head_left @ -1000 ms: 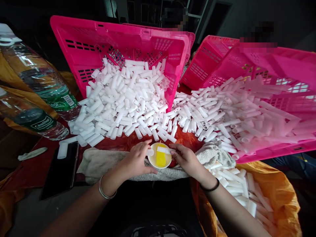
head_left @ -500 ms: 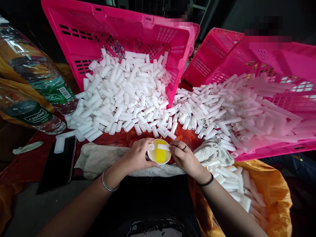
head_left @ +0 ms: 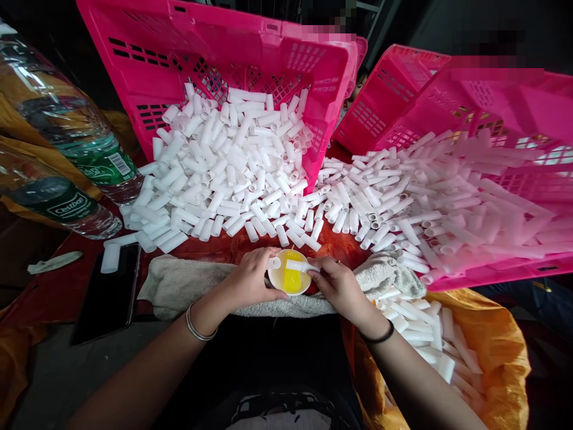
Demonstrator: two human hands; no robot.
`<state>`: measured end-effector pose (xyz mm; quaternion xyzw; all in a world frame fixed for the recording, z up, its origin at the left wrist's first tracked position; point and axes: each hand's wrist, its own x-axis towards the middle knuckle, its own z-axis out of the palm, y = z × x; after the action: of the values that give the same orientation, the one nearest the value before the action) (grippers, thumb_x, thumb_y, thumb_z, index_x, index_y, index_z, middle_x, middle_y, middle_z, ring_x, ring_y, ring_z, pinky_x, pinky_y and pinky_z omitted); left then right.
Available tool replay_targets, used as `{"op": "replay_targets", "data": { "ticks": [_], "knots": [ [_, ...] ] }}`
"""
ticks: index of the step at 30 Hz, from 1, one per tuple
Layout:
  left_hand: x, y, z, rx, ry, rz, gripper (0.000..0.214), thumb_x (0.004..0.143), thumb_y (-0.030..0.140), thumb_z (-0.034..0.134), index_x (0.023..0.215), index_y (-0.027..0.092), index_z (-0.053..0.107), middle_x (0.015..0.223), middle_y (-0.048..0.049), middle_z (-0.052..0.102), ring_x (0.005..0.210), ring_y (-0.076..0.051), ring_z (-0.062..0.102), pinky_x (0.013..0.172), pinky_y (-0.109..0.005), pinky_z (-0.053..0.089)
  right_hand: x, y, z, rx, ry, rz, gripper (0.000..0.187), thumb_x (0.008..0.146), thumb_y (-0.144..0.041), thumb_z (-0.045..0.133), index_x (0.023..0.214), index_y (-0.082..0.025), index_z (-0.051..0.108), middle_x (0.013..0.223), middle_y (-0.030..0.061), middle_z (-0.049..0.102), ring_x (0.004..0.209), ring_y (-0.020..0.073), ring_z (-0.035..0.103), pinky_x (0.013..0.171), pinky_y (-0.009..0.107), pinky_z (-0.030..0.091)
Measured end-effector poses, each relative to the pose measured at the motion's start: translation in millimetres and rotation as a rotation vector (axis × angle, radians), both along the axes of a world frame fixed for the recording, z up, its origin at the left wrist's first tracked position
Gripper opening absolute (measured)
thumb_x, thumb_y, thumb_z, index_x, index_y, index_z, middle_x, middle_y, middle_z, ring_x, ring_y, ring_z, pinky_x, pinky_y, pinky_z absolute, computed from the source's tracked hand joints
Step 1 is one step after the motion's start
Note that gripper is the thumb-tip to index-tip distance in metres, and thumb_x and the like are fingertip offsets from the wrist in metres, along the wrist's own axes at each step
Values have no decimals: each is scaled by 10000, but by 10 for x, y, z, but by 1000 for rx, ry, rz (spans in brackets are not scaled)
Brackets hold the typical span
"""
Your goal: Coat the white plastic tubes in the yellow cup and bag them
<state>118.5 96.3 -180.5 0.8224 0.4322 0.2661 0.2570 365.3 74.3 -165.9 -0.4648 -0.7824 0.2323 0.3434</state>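
My left hand (head_left: 254, 276) is curled at the left side of a small white bowl (head_left: 274, 279), its thumb along the lower rim. Between its fingers is a short white plastic tube (head_left: 273, 263), the open end facing right. A bright yellow block or pool (head_left: 292, 279) lies in the bowl; which of these I cannot tell. Pinched in my right hand (head_left: 335, 283) is a second white tube (head_left: 299, 266), lying level over the yellow stuff and pointing left. Whether it touches the yellow is unclear. Both hands are above a grey towel (head_left: 192, 283).
Heaps of white tubes (head_left: 228, 161) spill from tipped pink crates (head_left: 224, 36) behind the bowl. An orange sack (head_left: 505, 346) of longer tubes stands at lower right. Water bottles (head_left: 107, 164) and a dark phone (head_left: 110, 298) are at left, with one tube on the phone.
The right hand's fingers have shifted a little on its tube, which now shows more of its length and sits slightly further right. The left hand stays at the bowl.
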Motion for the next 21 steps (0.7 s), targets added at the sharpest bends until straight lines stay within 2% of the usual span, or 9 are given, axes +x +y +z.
{"op": "replay_targets", "data": {
  "ticks": [3, 5, 7, 9, 10, 14, 17, 19, 21],
  "knots": [
    [-14, 15, 0, 29, 24, -13, 882, 541, 441, 921, 1263, 201, 475, 1302, -165, 605, 1217, -372, 580, 1040, -541, 472, -5, -8, -38, 252, -32, 98, 116, 953, -183, 539, 976, -216, 648, 1053, 110, 706, 1002, 254, 688, 845, 422, 591],
    [-34, 26, 20, 85, 54, -25, 808, 588, 487, 888, 1215, 177, 485, 1322, -196, 567, 1266, -393, 534, 1052, -560, 456, -18, -24, -32, 270, 67, 63, 77, 942, -171, 565, 964, -224, 616, 1041, 101, 700, 968, 236, 691, 811, 397, 597],
    [-55, 35, 71, 151, 88, -16, 554, 785, 478, 745, 1164, 163, 493, 1298, -202, 562, 1274, -375, 524, 1039, -545, 469, -41, -52, 22, 176, 225, -39, 73, 944, -208, 592, 1012, -233, 589, 1006, 82, 696, 896, 207, 693, 752, 351, 603],
    [-65, 36, 158, 189, 123, -17, 259, 960, 348, 527, 1141, 166, 495, 1191, -166, 615, 1157, -307, 603, 966, -481, 524, -68, -88, 120, 54, 337, -95, 119, 957, -274, 593, 1069, -235, 583, 966, 66, 693, 844, 188, 689, 720, 319, 601],
    [-62, 31, 213, 209, 136, -26, 190, 994, 283, 452, 1139, 169, 496, 1125, -143, 639, 1073, -275, 636, 917, -446, 546, -81, -107, 177, 11, 360, -95, 141, 962, -308, 589, 1081, -232, 588, 956, 65, 694, 833, 186, 687, 718, 313, 600],
    [-11, -26, 451, 342, 224, -75, 179, 1007, 246, 442, 1141, 164, 528, 1008, -108, 659, 920, -251, 644, 813, -405, 566, -132, -161, 400, -78, 299, -70, 213, 954, -388, 592, 1067, -211, 625, 975, 86, 709, 867, 206, 688, 750, 329, 592],
    [43, -97, 580, 422, 346, -78, 187, 998, 217, 439, 1123, 165, 568, 934, -95, 649, 860, -253, 629, 769, -411, 560, -175, -173, 535, -164, 244, -37, 210, 947, -379, 586, 1047, -203, 641, 913, 71, 710, 783, 194, 678, 670, 308, 578],
    [75, -149, 637, 405, 368, -87, 187, 992, 208, 435, 1098, 163, 583, 905, -93, 640, 832, -255, 622, 747, -413, 551, -194, -168, 613, -235, 234, 13, 196, 956, -373, 553, 988, -200, 640, 828, 45, 693, 682, 168, 654, 581, 271, 550],
    [108, -208, 687, 314, 284, -98, 191, 995, 235, 429, 1089, 164, 580, 930, -100, 639, 856, -259, 618, 761, -412, 539, -198, -164, 670, -233, 205, 32, 201, 967, -370, 522, 933, -201, 624, 760, 24, 664, 618, 147, 618, 534, 249, 517]
  ]
}}
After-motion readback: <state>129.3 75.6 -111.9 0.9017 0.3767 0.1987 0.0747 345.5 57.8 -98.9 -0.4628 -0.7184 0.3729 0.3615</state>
